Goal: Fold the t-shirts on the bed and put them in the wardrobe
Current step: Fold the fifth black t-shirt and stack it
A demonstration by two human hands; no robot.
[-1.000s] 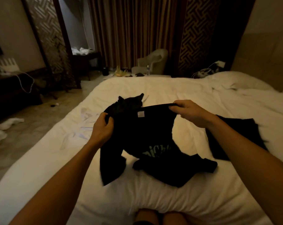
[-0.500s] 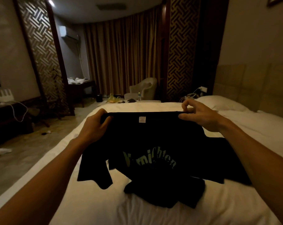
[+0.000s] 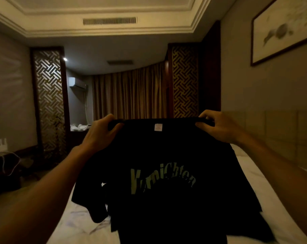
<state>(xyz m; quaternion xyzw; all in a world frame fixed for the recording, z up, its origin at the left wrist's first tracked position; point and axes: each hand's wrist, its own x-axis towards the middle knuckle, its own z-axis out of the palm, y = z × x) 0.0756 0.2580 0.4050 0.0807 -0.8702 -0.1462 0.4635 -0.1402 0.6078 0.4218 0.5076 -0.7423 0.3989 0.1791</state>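
T-shirt (image 3: 166, 155), black with pale green lettering, held up stretched between both hands, rest of it hanging down over the white bed (image 3: 75, 226) below them. Left hand (image 3: 100, 132) curled tight round one top corner, right hand (image 3: 219, 127) pinching the other with thumb and fingers, little label (image 3: 158, 127) pretty much midway between.

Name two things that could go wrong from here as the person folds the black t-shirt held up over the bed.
1. The left hand and right hand pinch only the top edge of the t-shirt; a slip could drop it in a heap on the bed.
2. The sleeve hangs bunched, so it might get folded in creased.
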